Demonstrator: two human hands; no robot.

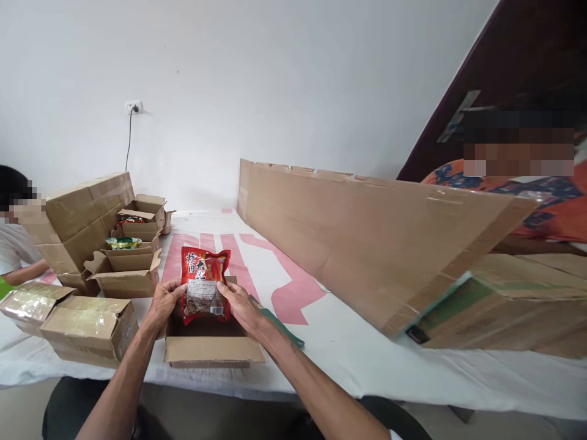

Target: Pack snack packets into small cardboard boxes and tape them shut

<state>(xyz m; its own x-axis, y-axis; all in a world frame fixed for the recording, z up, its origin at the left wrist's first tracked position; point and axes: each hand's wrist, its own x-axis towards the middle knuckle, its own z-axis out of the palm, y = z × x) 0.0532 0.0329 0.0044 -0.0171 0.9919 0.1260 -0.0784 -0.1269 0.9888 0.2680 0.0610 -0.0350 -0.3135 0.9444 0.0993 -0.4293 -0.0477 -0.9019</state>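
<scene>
A red food packet [206,275] with large printed characters and a white label is held upright over a cardboard box. Its left edge is pinched by my left hand [166,301], its right edge by my right hand [241,304]. Beneath the packet stands the open cardboard box [211,349], its near flap folded outward; the dark inside is mostly hidden by the packet. A green object [284,329], partly behind my right forearm, lies on the cloth just right of the box.
Taped boxes [87,321] sit at left, with several open boxes [131,269] behind, some holding packets. A tall cardboard panel [343,232] divides the cloth-covered table [358,360]. A person [541,201] is beyond it at right, near another carton [513,305]; another person [18,244] is at far left.
</scene>
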